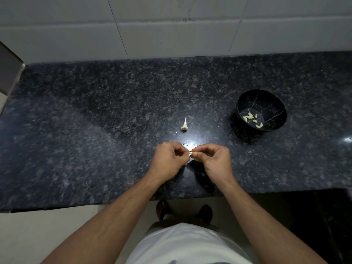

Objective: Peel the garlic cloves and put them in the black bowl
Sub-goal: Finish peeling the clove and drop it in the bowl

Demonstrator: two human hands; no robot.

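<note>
Both hands, left hand and right hand, pinch one garlic clove. Several peeled cloves in round black bowl; one garlic stem remnant on speckled granite surface.

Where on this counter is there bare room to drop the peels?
Bare counter spans everything left of the garlic remnant, plus the strip along the wall. It is crowded only between the left hand, right hand and black bowl.
</note>
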